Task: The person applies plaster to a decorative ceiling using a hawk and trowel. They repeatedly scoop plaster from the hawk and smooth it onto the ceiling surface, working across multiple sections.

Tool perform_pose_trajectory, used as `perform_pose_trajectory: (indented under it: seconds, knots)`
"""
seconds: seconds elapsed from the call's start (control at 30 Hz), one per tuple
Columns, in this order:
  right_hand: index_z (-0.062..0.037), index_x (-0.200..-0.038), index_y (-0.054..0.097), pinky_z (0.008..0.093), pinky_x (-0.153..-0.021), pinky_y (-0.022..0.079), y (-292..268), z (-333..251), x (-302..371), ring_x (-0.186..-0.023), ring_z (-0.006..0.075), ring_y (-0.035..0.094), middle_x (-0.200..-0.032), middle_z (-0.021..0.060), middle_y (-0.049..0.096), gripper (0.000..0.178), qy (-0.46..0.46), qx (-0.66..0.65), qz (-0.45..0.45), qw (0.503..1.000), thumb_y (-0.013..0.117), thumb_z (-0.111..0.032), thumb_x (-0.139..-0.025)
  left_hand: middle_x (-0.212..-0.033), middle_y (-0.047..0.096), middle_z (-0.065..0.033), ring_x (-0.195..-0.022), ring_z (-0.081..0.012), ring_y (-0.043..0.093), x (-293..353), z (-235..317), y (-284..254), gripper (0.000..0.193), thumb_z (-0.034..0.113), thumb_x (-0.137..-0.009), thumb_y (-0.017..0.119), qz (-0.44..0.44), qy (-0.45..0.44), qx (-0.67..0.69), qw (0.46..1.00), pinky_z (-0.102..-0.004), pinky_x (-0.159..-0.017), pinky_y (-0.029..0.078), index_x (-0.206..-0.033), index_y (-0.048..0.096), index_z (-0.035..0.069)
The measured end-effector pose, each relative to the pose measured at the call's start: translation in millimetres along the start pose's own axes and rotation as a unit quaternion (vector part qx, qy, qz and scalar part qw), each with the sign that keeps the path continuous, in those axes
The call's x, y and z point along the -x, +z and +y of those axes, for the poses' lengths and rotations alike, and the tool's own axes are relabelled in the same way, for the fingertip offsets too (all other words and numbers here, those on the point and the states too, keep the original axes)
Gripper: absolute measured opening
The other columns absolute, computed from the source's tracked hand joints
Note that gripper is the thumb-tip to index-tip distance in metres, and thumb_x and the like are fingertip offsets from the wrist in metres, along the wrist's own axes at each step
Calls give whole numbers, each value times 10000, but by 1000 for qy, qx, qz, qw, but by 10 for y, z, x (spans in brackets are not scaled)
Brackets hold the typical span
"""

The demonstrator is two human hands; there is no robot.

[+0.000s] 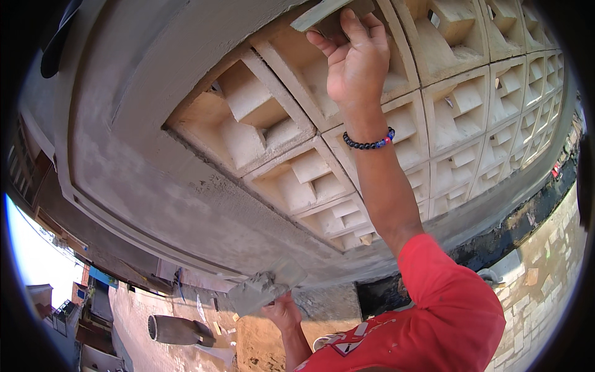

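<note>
Head camera gives me both hands well apart, the right hand (358, 59) high up and the left hand (284, 311) low down. With the right, I have a flat tool (321, 15) pinched between thumb and bent fingers; it reaches past the upper rim of my view, so I cannot tell its full shape, nor whether its face touches the wall. On the left, the fingers are bent at the near edge of a flat board (245, 302), gripping it, though part of that grip is hidden from me. A lump of wet-looking grey mortar (260, 287) sits on the board, just beyond the left fingers. Behind the right hand, and stretching away to its right, I see a grid of cream openwork blocks (454, 141), each with angled pieces set inside a square frame. Smooth grey plaster (139, 170) borders that grid, filling the space to the left of the right hand and above the left one. A dark beaded bracelet (365, 144) circles the right wrist, and farther down that arm comes a red sleeve (443, 273). Left of the lower hand and slightly below it is a dark rounded container (175, 330); well to that hand's right, pale paving (527, 316) covers the ground.
</note>
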State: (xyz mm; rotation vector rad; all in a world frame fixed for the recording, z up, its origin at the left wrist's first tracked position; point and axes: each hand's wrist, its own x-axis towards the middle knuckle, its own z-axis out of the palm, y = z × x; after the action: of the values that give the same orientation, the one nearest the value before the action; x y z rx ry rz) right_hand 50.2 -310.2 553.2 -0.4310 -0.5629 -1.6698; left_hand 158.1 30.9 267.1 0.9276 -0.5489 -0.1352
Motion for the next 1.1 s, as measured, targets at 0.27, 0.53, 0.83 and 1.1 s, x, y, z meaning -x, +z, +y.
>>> perform_pose_trajectory:
  seconds: [0.27,0.53,0.83,1.1]
  knots:
    - [-17,-1124,408,367,-662,593,380,725,641,-785,153,580,-935,83,574,322,101,-70,53,991,610,-63,-877,-1284,504,-63,-1145,-236,538,31,60,-125,622,3,-751,692,-7,18,14,1000,-469,-938,489,-1309,433,99]
    - [-11,-1176,424,326,-713,590,454,1040,1398,-991,178,610,-1052,128,598,344,279,-104,-22,954,606,-95,-898,-1249,535,-58,-1113,-225,558,54,81,-284,588,23,-763,708,35,30,19,999,-445,-893,507,-1287,457,110]
    - [-70,-1284,499,434,-1063,388,-407,64,917,-1185,248,542,-1269,62,576,361,224,-309,-146,913,463,-214,-955,-1197,570,-80,-1080,-245,576,-6,32,-237,520,49,-757,725,11,0,9,1000,-454,-881,506,-1228,507,89]
    - [-43,-1234,477,380,-939,485,-802,-935,134,-1089,206,582,-1189,95,587,329,65,-88,-50,993,535,-120,-919,-1275,509,-84,-1132,-266,537,2,-122,388,625,137,-739,777,-45,-13,3,999,-473,-914,484,-1273,455,101]
